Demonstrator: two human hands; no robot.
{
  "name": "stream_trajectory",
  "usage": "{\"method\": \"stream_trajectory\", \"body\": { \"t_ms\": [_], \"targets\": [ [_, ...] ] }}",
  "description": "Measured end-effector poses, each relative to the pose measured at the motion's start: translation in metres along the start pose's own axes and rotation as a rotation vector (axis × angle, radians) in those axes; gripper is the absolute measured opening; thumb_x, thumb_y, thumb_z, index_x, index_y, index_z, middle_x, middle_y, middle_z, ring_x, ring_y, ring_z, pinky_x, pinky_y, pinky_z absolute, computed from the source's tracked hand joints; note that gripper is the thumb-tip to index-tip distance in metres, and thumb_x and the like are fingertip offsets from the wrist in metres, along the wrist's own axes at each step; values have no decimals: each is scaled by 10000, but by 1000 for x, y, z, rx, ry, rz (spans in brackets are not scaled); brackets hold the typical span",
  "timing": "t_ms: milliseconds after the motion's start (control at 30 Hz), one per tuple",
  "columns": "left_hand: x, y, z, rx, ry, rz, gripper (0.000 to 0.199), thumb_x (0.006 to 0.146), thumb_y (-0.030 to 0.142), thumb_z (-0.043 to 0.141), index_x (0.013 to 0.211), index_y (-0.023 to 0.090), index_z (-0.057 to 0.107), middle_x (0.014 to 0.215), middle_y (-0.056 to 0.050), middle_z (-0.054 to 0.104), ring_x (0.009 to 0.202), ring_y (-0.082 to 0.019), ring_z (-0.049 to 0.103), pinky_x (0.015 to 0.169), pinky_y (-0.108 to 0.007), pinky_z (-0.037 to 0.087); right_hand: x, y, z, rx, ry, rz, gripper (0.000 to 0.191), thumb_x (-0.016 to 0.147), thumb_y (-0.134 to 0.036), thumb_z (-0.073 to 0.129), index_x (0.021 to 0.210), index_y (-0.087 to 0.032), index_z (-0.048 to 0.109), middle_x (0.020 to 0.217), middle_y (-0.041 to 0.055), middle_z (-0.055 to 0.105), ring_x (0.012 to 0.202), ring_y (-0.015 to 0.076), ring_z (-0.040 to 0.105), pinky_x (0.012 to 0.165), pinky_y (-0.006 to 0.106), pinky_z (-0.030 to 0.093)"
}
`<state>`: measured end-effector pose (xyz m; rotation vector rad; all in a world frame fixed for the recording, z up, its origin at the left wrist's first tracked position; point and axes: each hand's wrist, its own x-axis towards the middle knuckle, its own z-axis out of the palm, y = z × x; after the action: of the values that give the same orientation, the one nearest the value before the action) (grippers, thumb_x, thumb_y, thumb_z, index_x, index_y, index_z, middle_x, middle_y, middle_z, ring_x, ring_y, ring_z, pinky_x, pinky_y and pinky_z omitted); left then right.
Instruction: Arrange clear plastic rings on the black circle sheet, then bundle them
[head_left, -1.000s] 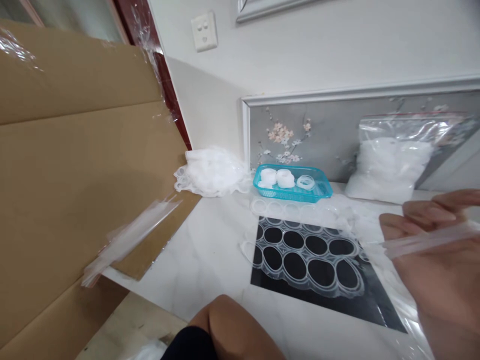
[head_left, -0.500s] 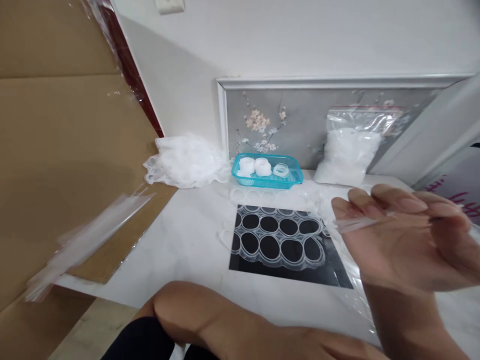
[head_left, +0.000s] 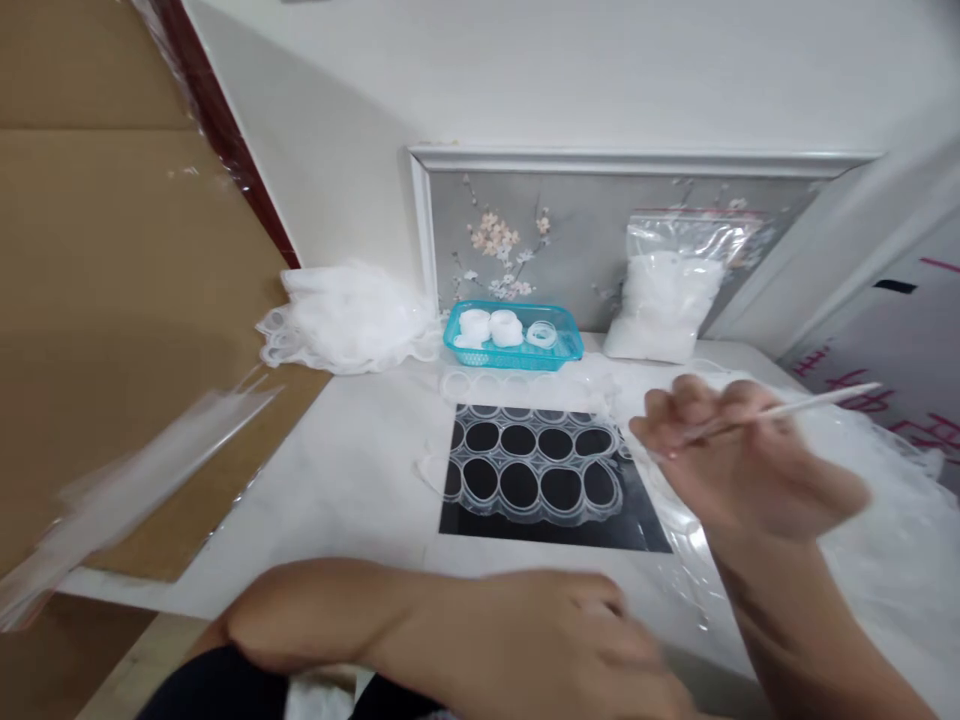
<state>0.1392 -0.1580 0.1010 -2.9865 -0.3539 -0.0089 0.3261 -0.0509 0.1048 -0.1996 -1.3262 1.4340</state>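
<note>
Above the right side of the work surface, my right hand (head_left: 735,450) is closed, palm toward me. From its curled fingers a thin white stick (head_left: 829,400) points out to the right. My left hand (head_left: 592,645) is low in front, blurred, with its back to me. Its fingers look curled, and anything in them is hidden. Between the hands and the wall lies a sheet of joined clear plastic rings (head_left: 517,465), on a black mat (head_left: 637,525). More pale joined rings (head_left: 510,385) lie just behind the mat.
A blue basket (head_left: 514,358) holds white ring stacks. To its left is a heap of white ring sheets (head_left: 352,318); to its right stands a filled zip bag (head_left: 660,300). Clear plastic bags (head_left: 150,480) rest on cardboard (head_left: 112,330) at left. Clear plastic (head_left: 877,530) spreads at right.
My right hand has moved left and turned, and the white stick now shows plainly. My left hand has come up further into view. The whole view has shifted slightly.
</note>
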Motion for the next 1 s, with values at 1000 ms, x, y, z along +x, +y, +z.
{"method": "stream_trajectory", "body": {
  "t_ms": [1000],
  "targets": [
    [-156, -60, 71, -568, 171, -785, 223, 885, 344, 549, 730, 184, 543, 824, 4, 492, 747, -124, 499, 720, -210, 421, -58, 33, -85, -1000, -697, 737, 105, 775, -194, 667, 823, -167, 757, 1152, 96, 604, 805, 147, 614, 759, 309, 519]
  ]
}}
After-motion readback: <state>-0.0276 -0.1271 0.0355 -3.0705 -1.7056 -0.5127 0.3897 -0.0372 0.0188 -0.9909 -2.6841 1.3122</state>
